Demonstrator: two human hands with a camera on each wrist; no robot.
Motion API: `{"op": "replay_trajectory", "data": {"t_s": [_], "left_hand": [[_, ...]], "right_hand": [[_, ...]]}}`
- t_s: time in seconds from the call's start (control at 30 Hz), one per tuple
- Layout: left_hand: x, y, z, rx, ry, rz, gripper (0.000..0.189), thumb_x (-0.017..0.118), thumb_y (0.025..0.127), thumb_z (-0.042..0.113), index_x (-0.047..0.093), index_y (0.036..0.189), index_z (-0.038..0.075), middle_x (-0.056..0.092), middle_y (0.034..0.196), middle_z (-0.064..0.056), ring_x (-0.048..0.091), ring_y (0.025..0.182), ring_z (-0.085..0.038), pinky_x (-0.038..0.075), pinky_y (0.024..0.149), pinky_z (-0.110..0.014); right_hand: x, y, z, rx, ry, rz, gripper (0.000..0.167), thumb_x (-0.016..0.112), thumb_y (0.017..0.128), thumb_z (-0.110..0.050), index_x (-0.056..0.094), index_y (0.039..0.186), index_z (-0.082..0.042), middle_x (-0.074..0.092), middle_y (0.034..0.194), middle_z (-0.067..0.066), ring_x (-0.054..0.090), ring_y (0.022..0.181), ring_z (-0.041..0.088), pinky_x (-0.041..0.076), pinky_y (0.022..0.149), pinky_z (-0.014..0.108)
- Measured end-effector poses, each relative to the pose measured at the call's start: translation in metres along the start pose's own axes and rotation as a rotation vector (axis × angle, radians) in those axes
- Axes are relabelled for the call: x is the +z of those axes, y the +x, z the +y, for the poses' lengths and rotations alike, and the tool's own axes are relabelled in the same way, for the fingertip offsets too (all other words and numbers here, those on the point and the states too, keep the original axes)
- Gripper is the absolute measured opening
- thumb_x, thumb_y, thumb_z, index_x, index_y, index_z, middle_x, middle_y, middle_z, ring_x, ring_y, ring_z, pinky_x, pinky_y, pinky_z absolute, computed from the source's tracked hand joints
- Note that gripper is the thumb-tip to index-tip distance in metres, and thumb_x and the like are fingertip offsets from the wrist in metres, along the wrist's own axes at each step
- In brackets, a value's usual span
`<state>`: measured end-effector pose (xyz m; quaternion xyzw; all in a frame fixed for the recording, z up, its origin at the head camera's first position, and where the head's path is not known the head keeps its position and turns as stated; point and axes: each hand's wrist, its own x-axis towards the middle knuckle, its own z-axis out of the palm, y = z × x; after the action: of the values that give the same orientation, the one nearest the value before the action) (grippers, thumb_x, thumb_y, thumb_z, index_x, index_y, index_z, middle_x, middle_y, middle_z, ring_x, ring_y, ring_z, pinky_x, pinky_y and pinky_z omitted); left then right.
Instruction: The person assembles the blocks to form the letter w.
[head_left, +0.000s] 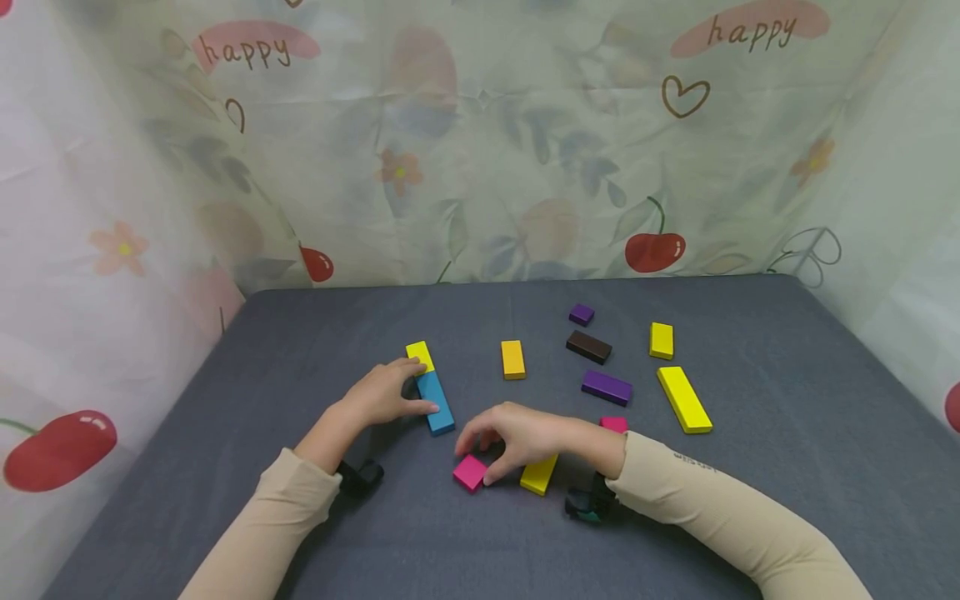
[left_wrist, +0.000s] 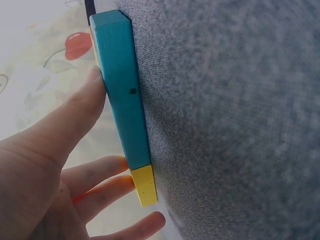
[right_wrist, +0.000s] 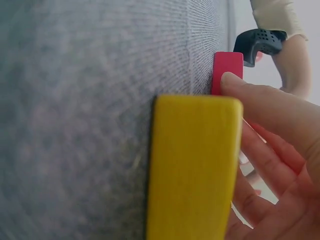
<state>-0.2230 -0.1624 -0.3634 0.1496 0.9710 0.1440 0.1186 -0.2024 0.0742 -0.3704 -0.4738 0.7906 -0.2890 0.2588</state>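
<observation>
A blue block and a small yellow block lie end to end on the dark grey cloth, left of centre. My left hand rests at them, its thumb against the blue block and its fairly straight fingers at the yellow one. Close to the middle, my right hand pinches a small pink block between thumb and fingers. In the right wrist view the thumb lies on that pink block. Beneath the right palm is a yellow block, partly hidden in the head view.
Behind the right wrist a second pink block shows in part. Farther back lie an orange block, a purple block, a dark brown block and a small purple block. A long yellow block and a shorter yellow block lie right.
</observation>
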Motion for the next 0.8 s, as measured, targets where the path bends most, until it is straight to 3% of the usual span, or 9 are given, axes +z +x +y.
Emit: {"op": "replay_trajectory", "data": {"t_s": [0.4,0.8], "left_hand": [[-0.0007,-0.0009,0.0011,0.003,0.004,0.003,0.074,0.066,0.083,0.045,0.044,0.138,0.002,0.039,0.145,-0.021,0.040,0.130,-0.042,0.035,0.106,-0.054],[-0.0026,-0.0021,0.0026,-0.001,-0.001,-0.004,0.074,0.066,0.083,0.046,0.043,0.138,0.002,0.039,0.145,-0.021,0.039,0.130,-0.042,0.035,0.105,-0.055]], "right_hand": [[0.0019,-0.0008,-0.0001,-0.016,-0.016,0.007,0.033,0.073,0.081,-0.017,0.066,0.113,-0.013,0.067,0.113,0.000,0.057,0.094,0.009,0.048,0.086,0.018],[0.0008,-0.0055,-0.0034,0.008,-0.013,0.082,0.033,0.073,0.080,-0.017,0.066,0.112,-0.012,0.067,0.112,0.001,0.061,0.097,0.012,0.049,0.088,0.019]]}}
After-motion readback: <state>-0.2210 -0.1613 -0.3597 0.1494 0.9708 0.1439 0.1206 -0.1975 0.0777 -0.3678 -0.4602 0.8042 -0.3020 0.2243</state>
